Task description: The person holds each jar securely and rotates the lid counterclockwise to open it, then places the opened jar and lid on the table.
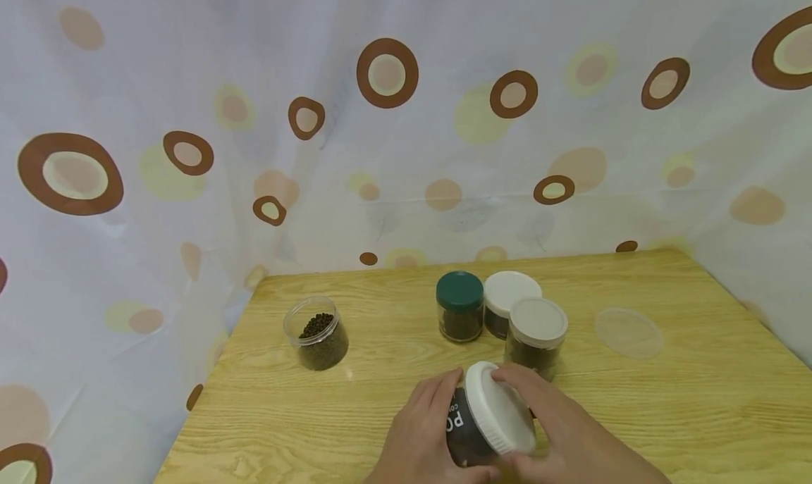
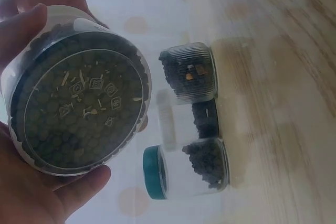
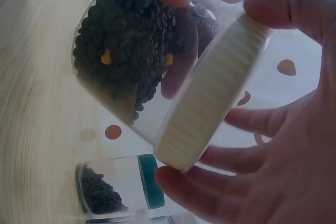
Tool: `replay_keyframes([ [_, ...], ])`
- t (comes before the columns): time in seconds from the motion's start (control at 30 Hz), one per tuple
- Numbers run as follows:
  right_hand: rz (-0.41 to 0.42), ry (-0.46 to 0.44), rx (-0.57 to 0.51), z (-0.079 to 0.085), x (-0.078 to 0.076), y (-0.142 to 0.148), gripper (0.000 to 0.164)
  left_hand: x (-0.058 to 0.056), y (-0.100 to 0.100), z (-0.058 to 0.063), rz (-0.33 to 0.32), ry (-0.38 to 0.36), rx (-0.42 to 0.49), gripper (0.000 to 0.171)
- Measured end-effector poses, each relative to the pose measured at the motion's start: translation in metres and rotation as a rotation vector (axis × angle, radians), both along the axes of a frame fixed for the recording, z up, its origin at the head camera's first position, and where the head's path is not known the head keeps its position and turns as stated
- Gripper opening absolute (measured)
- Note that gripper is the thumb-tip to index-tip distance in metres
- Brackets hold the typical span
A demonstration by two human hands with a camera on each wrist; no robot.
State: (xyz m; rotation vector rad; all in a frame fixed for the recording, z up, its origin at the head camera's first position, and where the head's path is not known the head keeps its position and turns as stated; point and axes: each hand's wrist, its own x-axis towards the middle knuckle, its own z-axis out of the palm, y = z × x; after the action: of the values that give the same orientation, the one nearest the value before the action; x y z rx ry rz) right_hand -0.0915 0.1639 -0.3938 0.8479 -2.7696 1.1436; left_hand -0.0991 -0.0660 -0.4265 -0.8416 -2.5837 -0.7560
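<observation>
Both hands hold a clear plastic jar [image 1: 468, 435] of dark pellets, tilted, above the near part of the table. My left hand [image 1: 419, 427] grips the jar's body, which has dark printing on its side. Around the white ribbed lid [image 3: 210, 93] curl the fingers and thumb of my right hand [image 1: 561, 427]; the lid sits on the jar's mouth. The jar's underside [image 2: 84, 108], with moulded symbols and the pellets behind it, faces the left wrist camera. Just beyond the hands stands a jar with a whitish lid [image 1: 538, 322], partly hidden by the right hand.
A green-lidded jar [image 1: 460, 318] and a white-lidded jar [image 1: 511, 290] stand close together behind the hands. At the left is a lidless jar [image 1: 323, 350] of dark pellets. A translucent disc [image 1: 628, 332] lies flat at the right on the wooden table [image 1: 273, 427]. Patterned curtain [image 1: 406, 153] surrounds the table.
</observation>
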Motion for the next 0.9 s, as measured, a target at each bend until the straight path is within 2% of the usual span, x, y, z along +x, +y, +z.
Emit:
replay_keyframes([
  [0.17, 0.04, 0.063, -0.02, 0.0014, 0.003, 0.0006, 0.095, 0.0005, -0.0005, 0.0006, -0.029, -0.026, 0.033, 0.101],
  [0.4, 0.1, 0.119, -0.025, -0.0039, -0.0003, 0.0049, 0.092, 0.0002, -0.0019, -0.0007, -0.047, 0.031, 0.044, 0.1],
  [0.6, 0.142, 0.14, -0.045, -0.0036, -0.0016, 0.0082, 0.086, 0.0004, -0.0031, -0.0005, -0.047, 0.03, 0.045, 0.099],
  [0.7, 0.112, 0.152, -0.047, -0.0032, -0.0014, 0.0091, 0.083, 0.0005, -0.0026, 0.0009, -0.037, 0.034, 0.039, 0.1],
  [0.8, 0.025, 0.139, -0.045, -0.0031, -0.0015, 0.0079, 0.074, 0.0007, -0.0018, 0.0024, -0.029, 0.04, 0.033, 0.101],
  [0.9, -0.042, 0.052, -0.046, -0.0032, -0.0028, 0.0069, 0.062, 0.0009, -0.0011, 0.0036, -0.021, 0.037, 0.027, 0.103],
])
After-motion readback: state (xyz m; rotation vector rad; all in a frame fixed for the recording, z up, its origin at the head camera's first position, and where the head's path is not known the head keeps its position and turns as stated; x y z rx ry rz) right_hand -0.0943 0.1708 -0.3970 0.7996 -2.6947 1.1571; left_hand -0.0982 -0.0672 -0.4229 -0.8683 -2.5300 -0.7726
